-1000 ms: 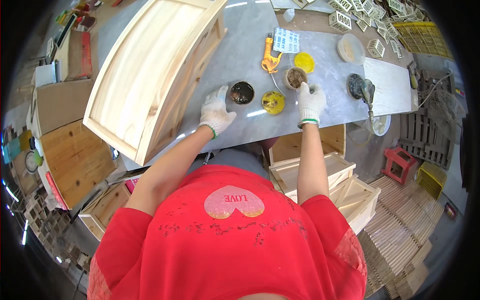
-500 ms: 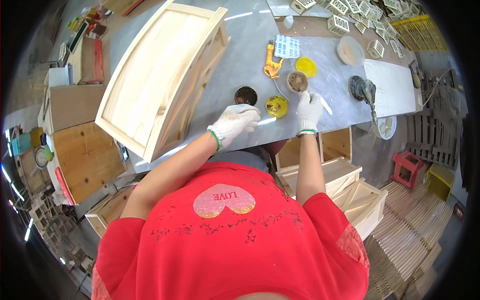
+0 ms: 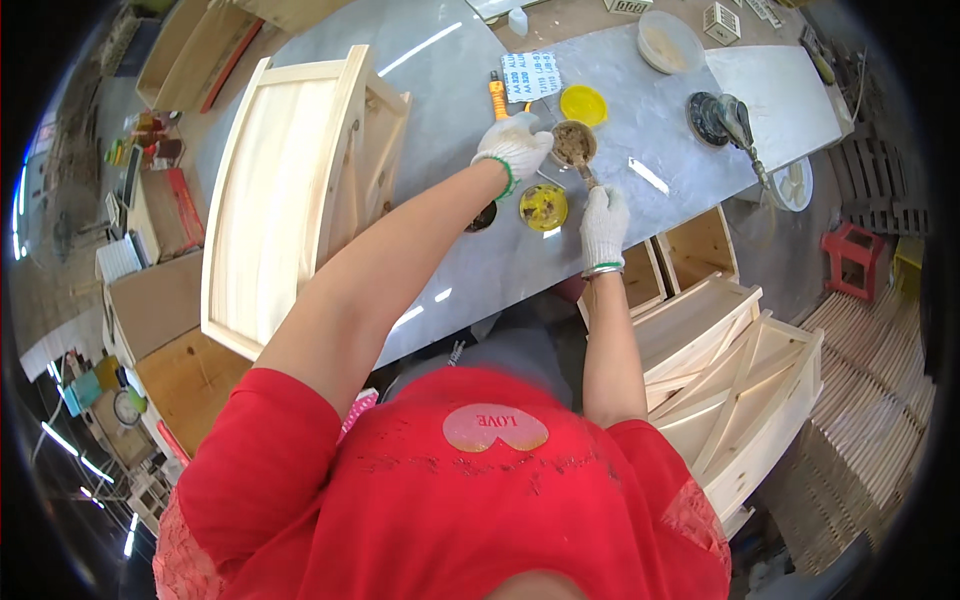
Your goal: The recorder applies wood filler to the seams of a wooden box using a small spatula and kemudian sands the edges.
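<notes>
From the head camera: a right hand (image 3: 604,228), its grip closed on a spatula (image 3: 584,172), works brown paste (image 3: 571,146) in a tub (image 3: 593,141) on the tabletop (image 3: 470,275) — apparently mid-step, paste remaining — while the left hand's (image 3: 518,145) grip, beside the tub, is unclear.

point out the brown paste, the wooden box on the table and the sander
Brown paste (image 3: 571,143): head view, on the middle of its exposed surface.
Wooden box (image 3: 273,200): head view, on its broad pale panel.
Sander (image 3: 735,122): head view, on its body.
</notes>
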Action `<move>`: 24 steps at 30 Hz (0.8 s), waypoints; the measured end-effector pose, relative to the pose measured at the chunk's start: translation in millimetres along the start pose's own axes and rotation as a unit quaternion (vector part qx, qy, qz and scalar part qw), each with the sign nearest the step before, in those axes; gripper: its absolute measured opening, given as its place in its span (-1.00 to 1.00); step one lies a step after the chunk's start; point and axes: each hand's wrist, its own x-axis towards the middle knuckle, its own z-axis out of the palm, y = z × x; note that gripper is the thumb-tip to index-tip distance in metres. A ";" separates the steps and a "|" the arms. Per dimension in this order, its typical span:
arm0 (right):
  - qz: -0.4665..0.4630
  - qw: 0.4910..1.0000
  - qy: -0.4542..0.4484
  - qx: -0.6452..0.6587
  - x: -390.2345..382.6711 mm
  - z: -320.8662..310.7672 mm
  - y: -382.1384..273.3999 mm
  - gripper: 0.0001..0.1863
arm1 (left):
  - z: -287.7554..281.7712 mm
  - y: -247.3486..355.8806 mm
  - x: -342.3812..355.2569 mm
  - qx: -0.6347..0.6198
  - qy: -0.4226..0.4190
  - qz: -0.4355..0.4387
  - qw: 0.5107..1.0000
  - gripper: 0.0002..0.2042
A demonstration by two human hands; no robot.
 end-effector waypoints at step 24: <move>-0.336 0.915 0.199 -0.102 -20.5 -2.9 -1.4 -0.74 | 29.2 10.6 51.7 0.145 -0.062 0.054 0.986 -0.68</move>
